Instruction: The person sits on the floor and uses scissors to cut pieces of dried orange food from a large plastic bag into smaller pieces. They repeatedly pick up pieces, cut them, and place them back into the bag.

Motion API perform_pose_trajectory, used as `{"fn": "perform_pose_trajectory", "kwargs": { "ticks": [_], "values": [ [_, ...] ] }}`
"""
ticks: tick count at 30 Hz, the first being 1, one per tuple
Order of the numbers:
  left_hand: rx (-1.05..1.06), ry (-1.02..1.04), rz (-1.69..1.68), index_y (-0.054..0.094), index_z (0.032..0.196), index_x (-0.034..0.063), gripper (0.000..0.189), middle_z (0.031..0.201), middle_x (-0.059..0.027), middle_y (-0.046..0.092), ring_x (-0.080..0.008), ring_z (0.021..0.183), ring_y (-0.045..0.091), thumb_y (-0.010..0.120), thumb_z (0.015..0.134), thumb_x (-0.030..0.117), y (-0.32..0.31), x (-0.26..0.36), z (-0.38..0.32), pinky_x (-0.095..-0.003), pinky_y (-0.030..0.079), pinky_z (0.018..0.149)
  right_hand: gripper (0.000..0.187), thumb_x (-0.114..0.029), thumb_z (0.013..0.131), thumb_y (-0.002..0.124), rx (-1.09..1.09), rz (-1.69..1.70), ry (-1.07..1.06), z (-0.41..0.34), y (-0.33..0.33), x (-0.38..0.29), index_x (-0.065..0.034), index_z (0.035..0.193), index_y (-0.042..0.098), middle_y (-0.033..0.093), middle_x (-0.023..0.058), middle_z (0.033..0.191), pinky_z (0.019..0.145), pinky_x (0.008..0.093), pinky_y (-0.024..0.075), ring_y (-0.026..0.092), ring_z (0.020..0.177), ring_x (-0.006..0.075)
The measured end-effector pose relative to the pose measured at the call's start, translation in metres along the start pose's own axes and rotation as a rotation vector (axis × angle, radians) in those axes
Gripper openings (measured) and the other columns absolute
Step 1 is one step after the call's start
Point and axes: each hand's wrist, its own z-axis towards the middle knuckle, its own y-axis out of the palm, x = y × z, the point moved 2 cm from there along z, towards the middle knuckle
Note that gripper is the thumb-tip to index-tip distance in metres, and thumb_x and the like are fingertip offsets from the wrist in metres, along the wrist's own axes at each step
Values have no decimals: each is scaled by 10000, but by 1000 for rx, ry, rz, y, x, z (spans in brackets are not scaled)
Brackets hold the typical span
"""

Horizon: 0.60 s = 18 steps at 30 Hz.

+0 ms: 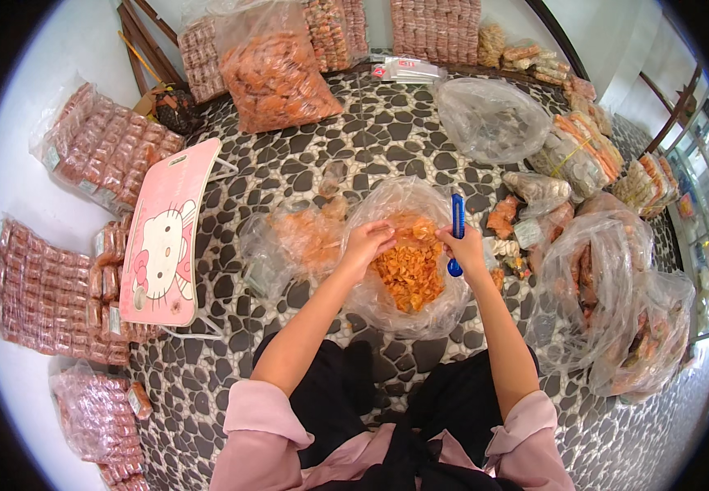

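A large clear plastic bag (364,307) lies spread wide on the floor before me, holding a heap of orange chips (408,279). Over it, a small clear packet (413,228) with orange pieces inside stretches between my hands. The fingers of my left hand (364,247) pinch its left end. At the right end, my right hand (464,248) pinches the packet's edge while also carrying a blue snap-off utility knife (457,230). The knife points away from me, and its tip looks metallic. Left of the bag sit crumpled clear plastic packets (308,233), with orange residue showing.
A pink folding table (159,239) stands on edge at left, its legs sticking out. Stacked snack packs (47,294) line the left wall. A tall bag of orange crackers (284,80) is at the back. Filled plastic bags (600,276) and an open clear bag (492,116) occupy the right.
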Motion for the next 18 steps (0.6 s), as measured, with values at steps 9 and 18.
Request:
{"fn": "perform_pose_trajectory", "kwargs": {
  "ticks": [9, 18],
  "values": [
    [102, 96, 55, 638, 899, -15, 194, 859, -47, 636, -127, 754, 590, 657, 820, 161, 11, -1, -3, -244, 483, 701, 133, -86, 795, 660, 13, -5, 63, -6, 10, -4, -6, 790, 553, 532, 13, 591, 410, 204, 342, 452, 460, 65],
    [239, -148, 144, 450, 1226, 53, 452, 1216, -122, 489, -196, 975, 562, 521, 897, 354, 7, -18, 3, -308, 455, 836, 101, -68, 825, 624, -124, 191, 85, -8, 11, -10, 2, 858, 558, 527, 18, 647, 423, 203, 345, 459, 503, 69]
  ]
}}
